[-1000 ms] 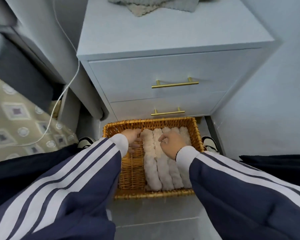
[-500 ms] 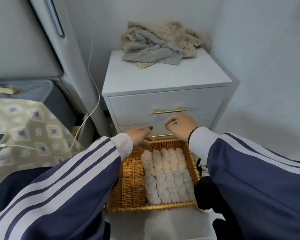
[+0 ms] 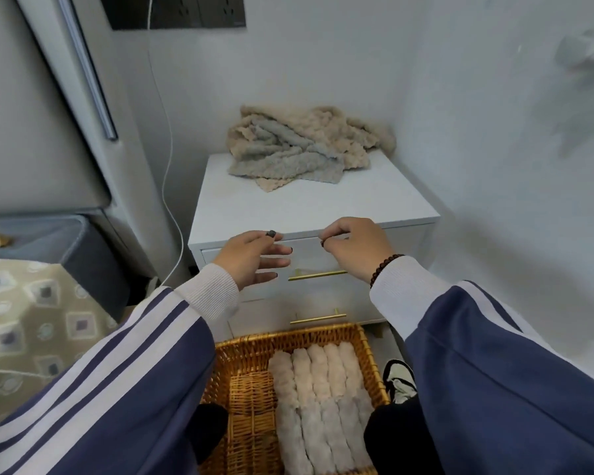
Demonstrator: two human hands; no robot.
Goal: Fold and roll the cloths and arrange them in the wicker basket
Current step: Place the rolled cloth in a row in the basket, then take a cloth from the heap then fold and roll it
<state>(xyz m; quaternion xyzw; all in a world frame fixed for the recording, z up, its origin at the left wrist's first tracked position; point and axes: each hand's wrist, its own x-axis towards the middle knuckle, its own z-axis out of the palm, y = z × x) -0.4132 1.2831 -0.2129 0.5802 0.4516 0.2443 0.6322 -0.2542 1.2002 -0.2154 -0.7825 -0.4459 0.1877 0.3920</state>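
Observation:
A wicker basket (image 3: 251,389) stands on the floor in front of a white nightstand (image 3: 374,197). Several rolled beige cloths (image 3: 319,399) lie side by side in its right part; its left part shows bare weave. A heap of loose grey and beige cloths (image 3: 302,145) lies at the back of the nightstand top. My left hand (image 3: 251,260) hovers before the top drawer with fingers spread, holding nothing. My right hand (image 3: 354,248) is level with it to the right, fingers loosely curled and holding nothing. Both hands are well short of the heap.
The nightstand has two drawers with brass handles (image 3: 318,275). A white cable (image 3: 167,186) hangs down the wall on its left from a dark socket panel (image 3: 175,10). A patterned bedcover (image 3: 31,323) lies at left. A shoe (image 3: 398,382) stands right of the basket.
Both hands left the rolled cloths in the basket and rose to the level of the top drawer. The view tilted upward, bringing the cloth heap and wall into sight.

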